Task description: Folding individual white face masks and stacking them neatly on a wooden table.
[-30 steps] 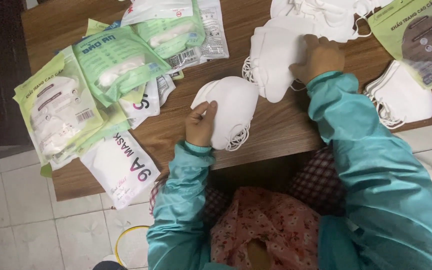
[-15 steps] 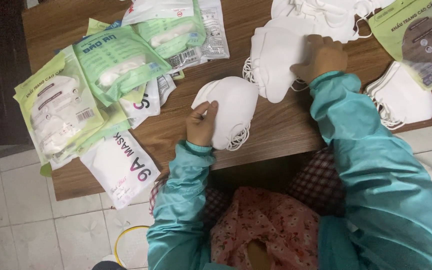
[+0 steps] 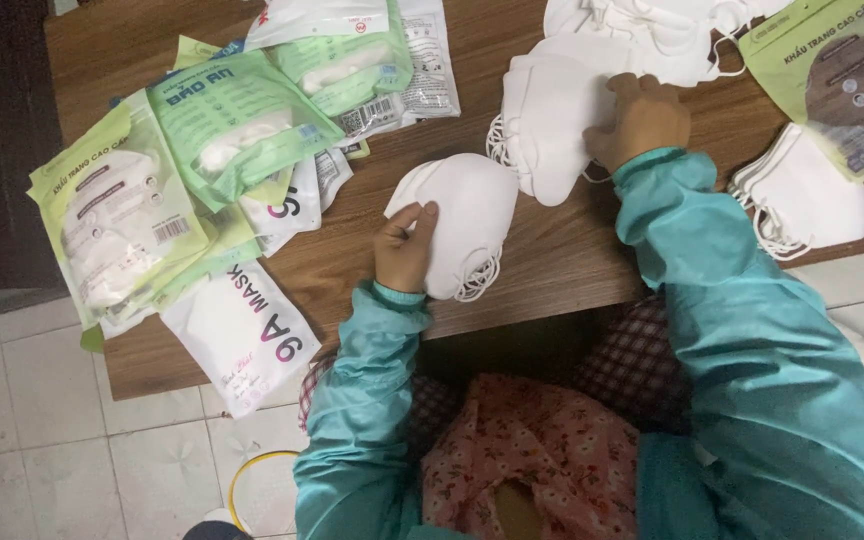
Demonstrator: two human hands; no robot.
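From the head view, your left hand has its grip closed on a small stack of white masks lying on the counter, thumb on top. Your right hand rests with curled fingers on a bigger mask pile. Green packets lie well left.

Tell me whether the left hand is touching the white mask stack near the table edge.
Touching: the head view shows the left hand gripping the white mask stack.
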